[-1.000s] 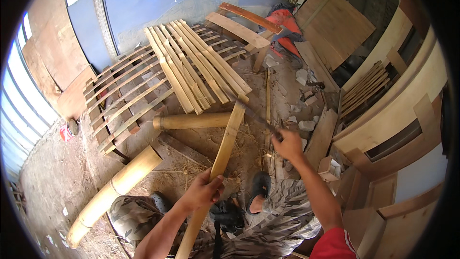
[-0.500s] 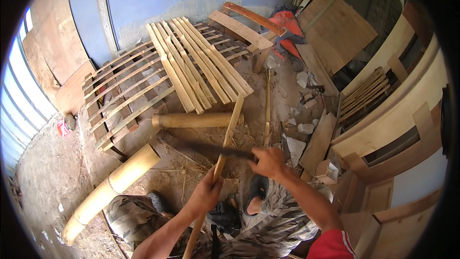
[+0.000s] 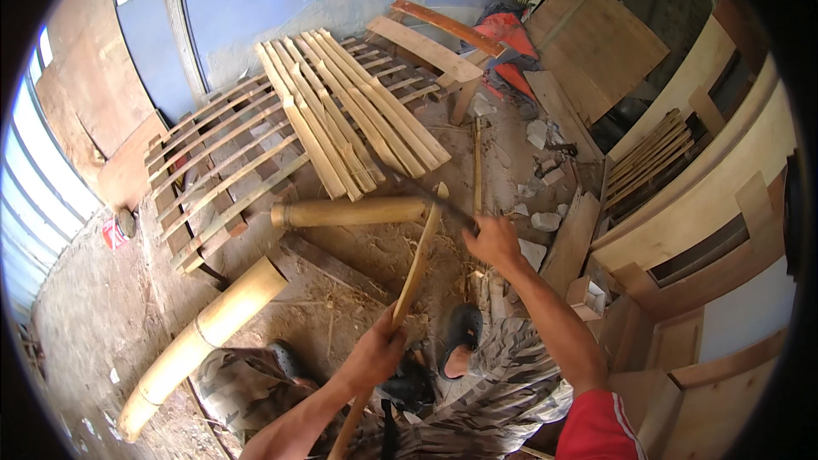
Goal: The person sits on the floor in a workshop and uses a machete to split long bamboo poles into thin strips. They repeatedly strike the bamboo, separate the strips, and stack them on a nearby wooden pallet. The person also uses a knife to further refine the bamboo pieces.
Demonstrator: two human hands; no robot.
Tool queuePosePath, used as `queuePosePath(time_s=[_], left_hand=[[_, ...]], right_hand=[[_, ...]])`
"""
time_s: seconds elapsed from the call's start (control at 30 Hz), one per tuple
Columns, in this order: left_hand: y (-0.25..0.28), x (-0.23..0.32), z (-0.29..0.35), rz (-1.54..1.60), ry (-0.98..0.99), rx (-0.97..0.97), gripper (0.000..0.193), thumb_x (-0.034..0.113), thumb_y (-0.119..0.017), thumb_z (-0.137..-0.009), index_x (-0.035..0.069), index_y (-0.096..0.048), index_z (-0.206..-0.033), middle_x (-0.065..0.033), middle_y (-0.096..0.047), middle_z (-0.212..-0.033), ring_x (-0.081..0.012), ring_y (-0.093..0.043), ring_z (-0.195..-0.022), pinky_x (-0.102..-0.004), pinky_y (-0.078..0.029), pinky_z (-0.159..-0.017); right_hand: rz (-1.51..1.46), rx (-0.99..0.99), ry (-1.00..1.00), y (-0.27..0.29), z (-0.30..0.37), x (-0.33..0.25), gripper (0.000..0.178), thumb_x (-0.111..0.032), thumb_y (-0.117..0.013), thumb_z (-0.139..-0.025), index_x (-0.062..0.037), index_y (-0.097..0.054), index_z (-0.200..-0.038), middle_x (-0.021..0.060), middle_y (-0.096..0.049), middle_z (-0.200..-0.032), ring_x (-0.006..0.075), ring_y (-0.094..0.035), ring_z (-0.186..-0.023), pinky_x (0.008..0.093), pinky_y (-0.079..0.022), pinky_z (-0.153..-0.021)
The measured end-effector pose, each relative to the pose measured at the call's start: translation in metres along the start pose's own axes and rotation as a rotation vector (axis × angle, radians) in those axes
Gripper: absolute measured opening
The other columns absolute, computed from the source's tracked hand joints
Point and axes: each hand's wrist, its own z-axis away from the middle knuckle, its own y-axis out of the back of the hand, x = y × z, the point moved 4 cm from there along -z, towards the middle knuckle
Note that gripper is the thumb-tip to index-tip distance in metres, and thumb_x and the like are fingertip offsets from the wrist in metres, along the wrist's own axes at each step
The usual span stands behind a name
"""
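My left hand is closed around a long bamboo strip, which slants up and away from my lap. My right hand grips a dark, long-bladed knife that looks like a machete. Its blade points up and to the left, lying across the far end of the strip; I cannot tell whether it touches. Just beyond that end, a short bamboo pole lies on the ground. To the left of my knees rests a thicker bamboo pole.
Several split bamboo pieces lie on a slatted rack. Behind it stands a wooden bench. A dark plank is on the ground before my feet. Wooden panels and rubble line the right side.
My right hand has moved up and slightly right, carrying the blade from the strip's middle to its far end. The strip's far end has shifted down and right; my left hand keeps its hold.
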Motion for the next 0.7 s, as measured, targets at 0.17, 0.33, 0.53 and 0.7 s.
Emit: queuePosePath(time_s=[0.17, 0.33, 0.53, 0.7], left_hand=[[0.000, 0.010, 0.000, -0.051, 0.099, 0.002, 0.052, 0.017, -0.049, -0.097, 0.009, -0.035, -0.147, -0.0311, -0.063, -0.106, -0.0478, -0.061, -0.104, -0.0469, -0.048, -0.088], [0.002, 0.006, -0.003, -0.074, 0.067, -0.018, 0.055, 0.017, -0.048, -0.097, 0.010, -0.031, -0.149, -0.0332, -0.063, -0.106, -0.0506, -0.060, -0.102, -0.0517, -0.047, -0.085], [-0.004, 0.019, 0.002, -0.149, 0.077, -0.032, 0.055, 0.016, -0.048, -0.097, 0.009, -0.031, -0.148, -0.0318, -0.064, -0.099, -0.0501, -0.061, -0.095, -0.0524, -0.047, -0.082], [0.005, 0.008, 0.004, -0.236, 0.028, 0.062, 0.053, 0.016, -0.049, -0.097, 0.009, -0.033, -0.147, -0.0297, -0.064, -0.098, -0.0483, -0.062, -0.096, -0.0495, -0.048, -0.081]], right_hand=[[0.026, -0.142, 0.312, 0.006, 0.038, -0.027, 0.023, -0.031, -0.072, -0.078, -0.0088, -0.068, -0.083, 0.0141, -0.064, -0.063, 0.0370, -0.067, -0.064, 0.0485, -0.053, -0.062], [-0.023, -0.135, 0.123, 0.006, 0.026, -0.010, 0.026, -0.032, -0.074, -0.074, -0.0093, -0.070, -0.086, 0.0144, -0.067, -0.067, 0.0354, -0.068, -0.068, 0.0485, -0.052, -0.062], [-0.051, -0.103, -0.039, 0.014, 0.022, 0.016, 0.027, -0.034, -0.074, -0.074, -0.0085, -0.069, -0.080, 0.0144, -0.066, -0.066, 0.0347, -0.068, -0.068, 0.0488, -0.052, -0.063], [0.073, -0.243, 0.301, 0.013, 0.043, -0.040, 0.023, -0.031, -0.073, -0.078, -0.0092, -0.072, -0.084, 0.0129, -0.066, -0.065, 0.0346, -0.068, -0.064, 0.0461, -0.053, -0.060]])
